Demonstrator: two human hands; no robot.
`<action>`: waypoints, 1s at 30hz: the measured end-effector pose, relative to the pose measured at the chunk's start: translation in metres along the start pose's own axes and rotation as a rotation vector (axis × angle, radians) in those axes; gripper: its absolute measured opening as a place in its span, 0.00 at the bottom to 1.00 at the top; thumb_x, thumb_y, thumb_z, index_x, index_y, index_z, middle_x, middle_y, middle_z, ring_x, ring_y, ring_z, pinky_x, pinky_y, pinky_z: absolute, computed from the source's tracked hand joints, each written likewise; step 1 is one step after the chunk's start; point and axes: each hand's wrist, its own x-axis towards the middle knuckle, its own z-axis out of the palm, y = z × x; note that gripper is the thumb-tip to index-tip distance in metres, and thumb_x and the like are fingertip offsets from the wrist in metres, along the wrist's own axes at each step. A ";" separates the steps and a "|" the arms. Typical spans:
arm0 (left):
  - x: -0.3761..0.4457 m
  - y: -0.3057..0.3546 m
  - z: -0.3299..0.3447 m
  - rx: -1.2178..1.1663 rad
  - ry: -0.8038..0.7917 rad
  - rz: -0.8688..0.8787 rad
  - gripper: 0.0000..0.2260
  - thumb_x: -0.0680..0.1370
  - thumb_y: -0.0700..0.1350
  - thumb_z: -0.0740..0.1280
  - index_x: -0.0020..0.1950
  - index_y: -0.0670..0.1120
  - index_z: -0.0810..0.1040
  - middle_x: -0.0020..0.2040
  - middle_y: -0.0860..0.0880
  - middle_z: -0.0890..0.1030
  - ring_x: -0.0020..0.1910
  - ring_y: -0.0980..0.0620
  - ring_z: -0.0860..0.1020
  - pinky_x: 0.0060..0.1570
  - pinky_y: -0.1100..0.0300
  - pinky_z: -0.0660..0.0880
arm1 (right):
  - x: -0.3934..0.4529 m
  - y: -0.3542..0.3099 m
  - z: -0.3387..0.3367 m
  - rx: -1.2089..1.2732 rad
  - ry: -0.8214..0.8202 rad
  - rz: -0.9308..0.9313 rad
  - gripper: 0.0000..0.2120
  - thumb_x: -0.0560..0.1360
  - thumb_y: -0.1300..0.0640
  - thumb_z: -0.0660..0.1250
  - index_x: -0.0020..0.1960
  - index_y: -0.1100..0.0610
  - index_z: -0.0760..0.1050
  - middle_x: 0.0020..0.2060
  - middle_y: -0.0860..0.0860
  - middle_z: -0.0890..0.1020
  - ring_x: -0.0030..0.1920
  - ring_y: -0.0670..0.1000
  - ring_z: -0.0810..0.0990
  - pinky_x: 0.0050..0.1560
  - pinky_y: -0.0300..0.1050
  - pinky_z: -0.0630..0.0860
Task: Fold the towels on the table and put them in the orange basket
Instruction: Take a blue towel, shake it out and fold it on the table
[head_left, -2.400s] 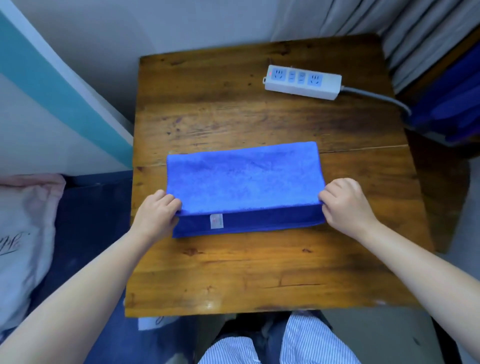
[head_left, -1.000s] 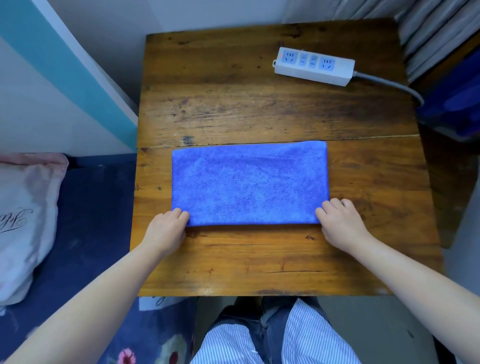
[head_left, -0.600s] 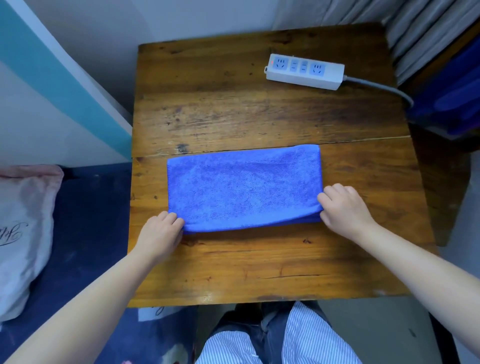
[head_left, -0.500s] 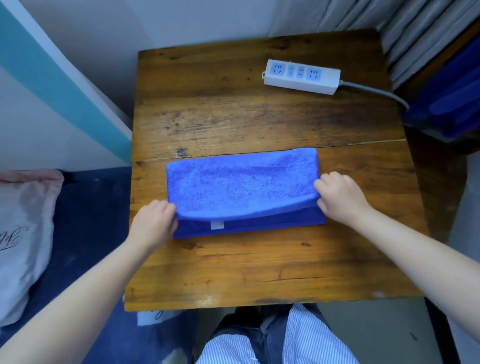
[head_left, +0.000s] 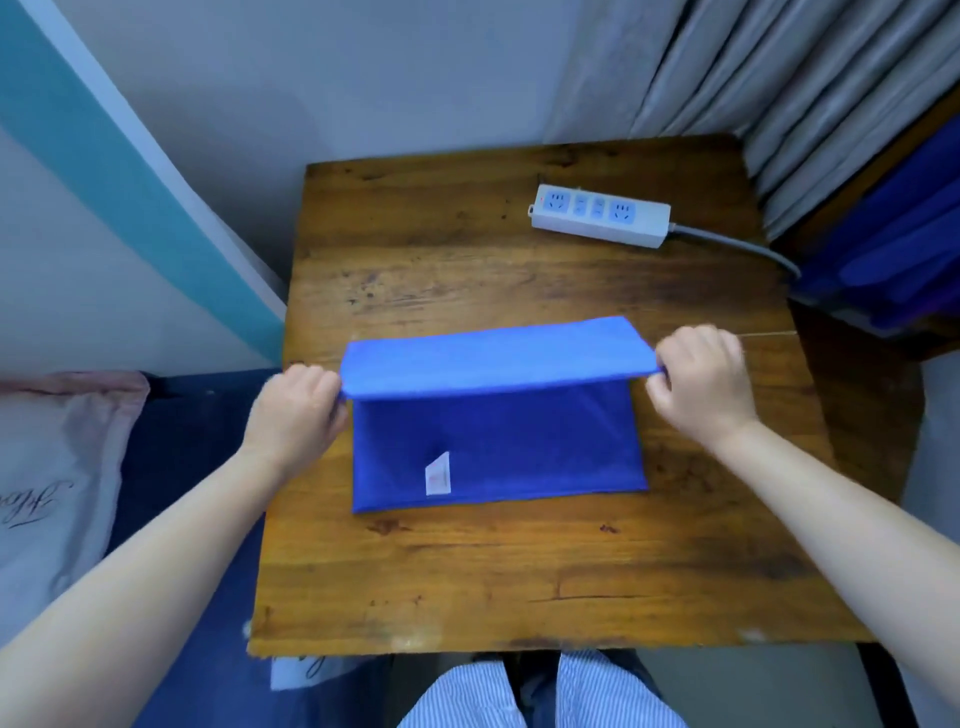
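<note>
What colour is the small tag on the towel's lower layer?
White with faint reddish print, on the blue towel; the tag shows only in the head view.

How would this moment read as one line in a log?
towel: top layer lifted | left hand: pinches left corner | right hand: pinches right corner | table: power strip at back

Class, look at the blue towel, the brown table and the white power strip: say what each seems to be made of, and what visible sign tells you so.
Blue towel: soft cloth, probably microfibre; matte, bends limply, with a sewn white tag.
Brown table: wood, slightly glossy; grain lines, knots and dark stains show.
White power strip: looks like hard plastic; smooth, moulded, evenly white.
</note>
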 end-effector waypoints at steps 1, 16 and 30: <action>-0.013 0.002 0.007 0.026 -0.046 0.075 0.14 0.68 0.42 0.55 0.27 0.37 0.73 0.24 0.40 0.73 0.23 0.43 0.75 0.21 0.58 0.70 | -0.017 0.002 0.004 -0.012 -0.054 -0.045 0.09 0.61 0.60 0.56 0.29 0.62 0.72 0.27 0.59 0.75 0.30 0.59 0.77 0.36 0.46 0.72; -0.046 0.019 0.029 0.011 -0.282 0.053 0.11 0.66 0.41 0.56 0.27 0.38 0.72 0.24 0.42 0.73 0.22 0.44 0.73 0.19 0.61 0.68 | -0.062 -0.003 0.014 0.008 -0.262 -0.114 0.08 0.62 0.62 0.56 0.27 0.63 0.71 0.25 0.57 0.75 0.27 0.58 0.76 0.35 0.46 0.75; -0.070 0.043 0.060 0.154 -0.631 -0.031 0.11 0.68 0.44 0.71 0.47 0.41 0.77 0.44 0.43 0.79 0.46 0.44 0.79 0.42 0.54 0.72 | -0.096 -0.016 0.031 -0.113 -0.561 -0.267 0.10 0.49 0.65 0.74 0.27 0.61 0.74 0.24 0.55 0.76 0.26 0.57 0.77 0.32 0.45 0.75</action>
